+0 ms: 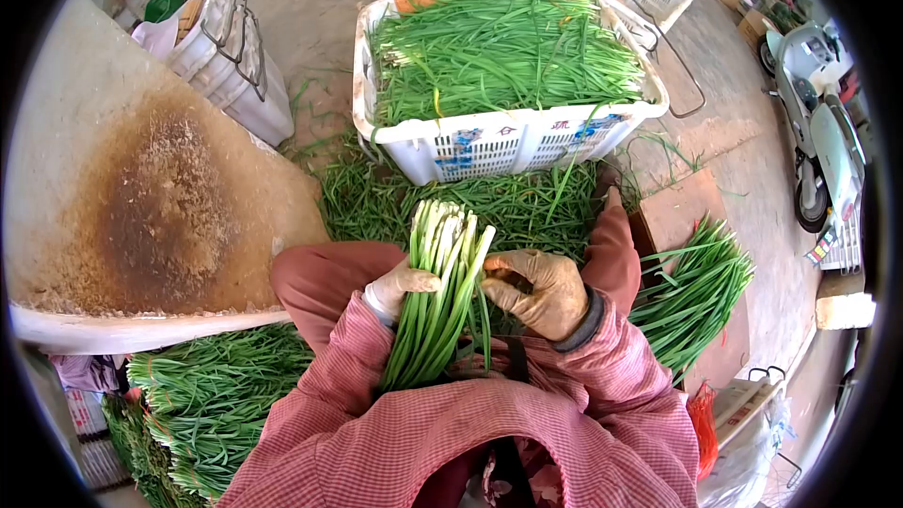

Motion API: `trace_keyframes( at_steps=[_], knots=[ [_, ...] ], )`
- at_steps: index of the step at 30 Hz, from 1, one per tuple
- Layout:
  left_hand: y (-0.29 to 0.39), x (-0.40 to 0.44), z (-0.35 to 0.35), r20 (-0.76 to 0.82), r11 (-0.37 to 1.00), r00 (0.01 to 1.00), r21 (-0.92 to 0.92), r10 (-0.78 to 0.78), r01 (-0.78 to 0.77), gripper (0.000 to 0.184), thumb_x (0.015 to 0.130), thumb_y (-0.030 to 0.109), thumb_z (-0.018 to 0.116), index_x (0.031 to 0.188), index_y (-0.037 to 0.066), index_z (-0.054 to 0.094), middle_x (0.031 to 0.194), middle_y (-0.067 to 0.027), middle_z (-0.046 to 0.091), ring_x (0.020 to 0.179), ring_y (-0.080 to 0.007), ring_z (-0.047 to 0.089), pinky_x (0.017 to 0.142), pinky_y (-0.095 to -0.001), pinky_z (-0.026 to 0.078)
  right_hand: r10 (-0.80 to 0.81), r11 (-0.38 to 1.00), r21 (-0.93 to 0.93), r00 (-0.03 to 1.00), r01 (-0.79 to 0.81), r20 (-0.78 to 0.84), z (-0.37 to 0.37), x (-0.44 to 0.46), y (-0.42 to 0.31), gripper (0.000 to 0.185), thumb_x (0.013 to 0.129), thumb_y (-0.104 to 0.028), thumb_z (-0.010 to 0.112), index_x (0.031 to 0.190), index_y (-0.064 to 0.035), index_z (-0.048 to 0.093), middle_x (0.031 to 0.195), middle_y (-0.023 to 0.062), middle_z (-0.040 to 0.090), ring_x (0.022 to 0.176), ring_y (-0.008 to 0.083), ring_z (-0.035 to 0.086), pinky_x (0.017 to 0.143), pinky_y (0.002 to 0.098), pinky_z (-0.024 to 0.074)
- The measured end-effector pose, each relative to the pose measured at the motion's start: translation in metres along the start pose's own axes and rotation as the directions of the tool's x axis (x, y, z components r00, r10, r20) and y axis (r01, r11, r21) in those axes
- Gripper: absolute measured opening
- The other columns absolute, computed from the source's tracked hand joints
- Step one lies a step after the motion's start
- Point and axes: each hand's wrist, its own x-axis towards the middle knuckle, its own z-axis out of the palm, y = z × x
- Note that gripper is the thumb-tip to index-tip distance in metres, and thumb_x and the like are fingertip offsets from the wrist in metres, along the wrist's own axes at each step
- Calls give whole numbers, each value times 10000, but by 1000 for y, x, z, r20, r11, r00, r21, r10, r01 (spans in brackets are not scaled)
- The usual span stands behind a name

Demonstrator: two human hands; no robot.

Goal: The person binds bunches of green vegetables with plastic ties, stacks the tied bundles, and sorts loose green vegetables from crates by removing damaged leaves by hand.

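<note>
A bundle of garlic chives [435, 306] stands upright in front of my lap, pale stem ends up and green leaves down. Around its left side, my gloved left hand [400, 288] is closed, with the thumb across the stems. At the bundle's right edge, my right hand [544, 293], in a soiled glove, has thumb and forefinger pinched on a chive stalk; its other fingers are curled. Beyond my hands, a white plastic crate [513, 146] holds a heap of more garlic chives [508, 52].
Loose green trimmings [376, 202] cover the floor before the crate. A stained slab [169, 207] stands left, with piled chives [221, 395] below it. More chives [701, 296] lie on a brown board [687, 212] at right. A scooter [823, 122] is parked far right.
</note>
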Motion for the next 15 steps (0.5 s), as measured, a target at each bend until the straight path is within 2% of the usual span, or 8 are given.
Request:
trace_keyframes(
  at_steps=[1,3,4,7,8,11,13,15],
  knots=[
    [-1,1,1,-1,1000,1000,3,3,-3,646,606,217,685,1167,7,444,1012,-109,573,871,-198,568,783,-309,459,-4,1000,1,1000,4,0,4,0,-1,195,744,-81,635,916,-16,568,706,90,585,586,186,550,541,270,442],
    [-3,2,1,-32,998,998,-37,58,-59,648,600,187,690,1173,14,442,1028,-96,567,873,-182,566,777,-299,462,216,973,69,975,-220,55,11,0,-3,194,734,-86,648,884,-8,554,717,99,580,597,192,552,564,274,449],
    [1,2,1,-12,999,999,-8,36,-36,653,601,206,704,1171,16,447,1035,-74,561,902,-162,547,798,-283,443,246,969,-31,968,-245,48,13,1,-4,190,724,-57,646,870,-8,536,716,110,570,603,201,557,572,283,452],
    [5,0,7,13,986,995,134,97,-98,645,611,225,726,1162,24,459,1037,-49,554,920,-137,527,808,-263,422,196,980,-48,980,-194,42,14,6,-5,220,717,-45,644,902,-19,527,698,116,558,601,211,557,571,292,452],
    [5,1,3,41,970,995,221,94,-101,602,639,205,728,1152,23,470,1029,-35,552,911,-121,518,801,-252,413,190,979,-90,980,-184,56,12,10,-12,185,731,-18,635,881,-16,527,688,70,567,629,117,554,575,254,456],
    [12,-1,17,46,918,988,367,145,-151,556,667,163,712,1148,18,474,1032,-34,551,915,-122,516,804,-249,410,170,976,-153,979,-152,109,12,17,-14,190,729,5,621,893,-17,527,688,76,568,643,139,579,579,262,465],
    [13,-3,20,36,923,988,352,150,-153,543,670,125,697,1152,14,470,1033,-59,557,928,-143,528,809,-263,418,107,985,-151,987,-88,120,11,20,2,167,722,32,605,870,-8,539,692,78,572,663,150,595,552,256,468],
    [12,-4,18,48,972,994,213,94,-102,558,660,113,677,1161,8,453,1031,-113,562,917,-183,549,809,-282,434,10,999,31,983,-16,185,-1,26,15,139,706,57,584,828,-3,551,665,66,558,606,139,567,507,236,452]
  ],
)
